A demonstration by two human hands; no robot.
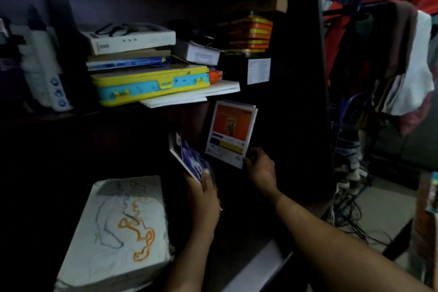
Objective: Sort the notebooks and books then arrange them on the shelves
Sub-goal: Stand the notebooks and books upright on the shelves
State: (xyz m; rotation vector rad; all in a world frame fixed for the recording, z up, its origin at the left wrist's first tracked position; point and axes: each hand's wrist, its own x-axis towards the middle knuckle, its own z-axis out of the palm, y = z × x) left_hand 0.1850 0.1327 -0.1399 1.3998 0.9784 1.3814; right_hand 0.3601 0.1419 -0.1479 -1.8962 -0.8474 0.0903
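Note:
My left hand (pixel 205 193) grips a blue-and-white covered book (pixel 189 156) by its lower end, tilted inside the dark lower shelf. My right hand (pixel 259 168) pinches the bottom corner of a book with an orange and white cover (pixel 231 131), held upright just below the upper shelf's edge. A thick white book with orange and blue scribbles (pixel 118 227) lies flat on the lower shelf at the left. On the upper shelf sits a stack: a white box (pixel 128 39), a blue book (pixel 129 62) and a yellow-and-blue case (pixel 151 84) over white papers (pixel 192 95).
Orange and yellow boxes (pixel 248 32) are piled at the upper shelf's right, with a white label (pixel 258 71) below. The cabinet's dark side panel (pixel 303 78) stands right of my hands. Clothes (pixel 403 66) hang on a rack at right, cables (pixel 353 216) lie on the floor.

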